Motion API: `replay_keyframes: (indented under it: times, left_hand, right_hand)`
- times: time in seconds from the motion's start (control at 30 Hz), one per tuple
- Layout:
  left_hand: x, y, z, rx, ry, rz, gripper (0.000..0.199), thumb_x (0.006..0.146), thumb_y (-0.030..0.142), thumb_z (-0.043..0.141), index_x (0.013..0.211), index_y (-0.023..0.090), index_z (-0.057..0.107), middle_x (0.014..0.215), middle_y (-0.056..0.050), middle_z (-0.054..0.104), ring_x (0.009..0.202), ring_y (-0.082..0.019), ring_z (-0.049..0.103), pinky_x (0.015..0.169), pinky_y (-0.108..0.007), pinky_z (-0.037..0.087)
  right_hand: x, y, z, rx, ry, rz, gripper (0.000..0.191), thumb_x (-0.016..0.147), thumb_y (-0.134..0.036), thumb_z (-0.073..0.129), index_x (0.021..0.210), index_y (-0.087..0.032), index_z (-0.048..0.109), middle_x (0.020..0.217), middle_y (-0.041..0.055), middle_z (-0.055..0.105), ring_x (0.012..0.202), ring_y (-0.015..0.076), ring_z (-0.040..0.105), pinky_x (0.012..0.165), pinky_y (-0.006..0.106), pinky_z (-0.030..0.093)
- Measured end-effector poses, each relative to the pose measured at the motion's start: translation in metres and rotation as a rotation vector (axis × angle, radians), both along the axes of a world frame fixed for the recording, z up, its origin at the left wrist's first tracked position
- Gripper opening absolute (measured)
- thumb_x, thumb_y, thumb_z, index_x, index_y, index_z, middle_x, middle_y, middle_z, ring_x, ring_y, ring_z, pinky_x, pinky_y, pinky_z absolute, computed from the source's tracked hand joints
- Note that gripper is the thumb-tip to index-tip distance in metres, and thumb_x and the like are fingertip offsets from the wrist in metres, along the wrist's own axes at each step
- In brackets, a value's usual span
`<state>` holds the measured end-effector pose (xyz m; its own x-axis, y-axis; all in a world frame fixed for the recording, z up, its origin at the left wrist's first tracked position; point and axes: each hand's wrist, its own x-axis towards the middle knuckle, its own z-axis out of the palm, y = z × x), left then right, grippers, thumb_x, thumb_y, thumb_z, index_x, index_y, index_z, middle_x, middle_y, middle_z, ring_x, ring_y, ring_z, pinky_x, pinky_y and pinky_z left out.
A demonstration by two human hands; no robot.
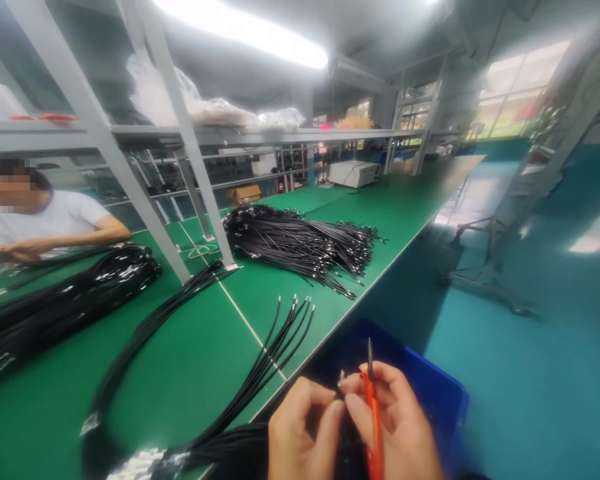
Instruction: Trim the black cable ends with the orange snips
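Near the bottom centre, my left hand (pixel 305 427) is closed, its thumb and forefinger pinching the dark end of a black cable (pixel 339 395). My right hand (pixel 400 420) is closed around an orange-handled tool (pixel 373 427) with a dark pointed tip facing up. The right thumb and fingertips also meet at the cable end, beside a small pale piece (pixel 342 377). Just left of my hands, a bundle of black cables (pixel 260 370) fans out over the green table (pixel 180 373), with metal tips at its ends.
A large cable pile (pixel 300 243) lies further back on the table. A blue bin (pixel 437 387) stands below the table edge, behind my hands. Shelf posts (pixel 200 147) rise from the table. At the left, a person (pixel 55 220) handles cables beside another bundle (pixel 70 293).
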<state>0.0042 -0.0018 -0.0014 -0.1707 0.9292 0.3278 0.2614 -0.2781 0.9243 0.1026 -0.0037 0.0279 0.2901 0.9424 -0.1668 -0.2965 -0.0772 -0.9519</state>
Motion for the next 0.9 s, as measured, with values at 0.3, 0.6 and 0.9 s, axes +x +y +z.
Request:
replay_keyframes:
  times: [0.3,0.6,0.9]
  left_hand:
    - [-0.012,0.006,0.012,-0.319,-0.34,-0.231,0.021,0.071,0.032,0.066,0.062,0.017,0.054,0.053,0.004,0.053,0.047,-0.01,0.043,0.046,-0.019,0.034]
    - [0.014,0.018,-0.013,-0.379,0.122,-0.286,0.011,0.072,0.02,0.052,0.061,0.021,0.048,0.059,0.002,0.053,0.057,-0.014,0.05,0.056,-0.024,0.038]
    - [-0.023,0.054,-0.007,-0.38,0.738,0.134,0.013,0.081,0.013,0.055,0.09,0.015,0.064,0.097,-0.015,0.062,0.098,-0.035,0.054,0.086,-0.046,0.037]
  right_hand:
    - [0.011,0.005,0.007,-0.037,0.179,0.0,0.044,0.057,-0.039,0.085,0.089,-0.021,0.061,0.065,-0.0012,0.069,0.049,0.0104,0.051,0.046,0.019,0.04]
    - [0.05,0.016,-0.008,0.015,0.098,0.066,0.044,0.061,-0.041,0.084,0.094,-0.025,0.06,0.077,-0.003,0.066,0.07,0.0134,0.056,0.064,0.021,0.046]
    - [0.06,0.022,-0.013,-0.075,0.092,0.06,0.049,0.052,-0.043,0.088,0.09,-0.025,0.062,0.071,-0.0041,0.064,0.064,0.0127,0.054,0.058,0.019,0.047]
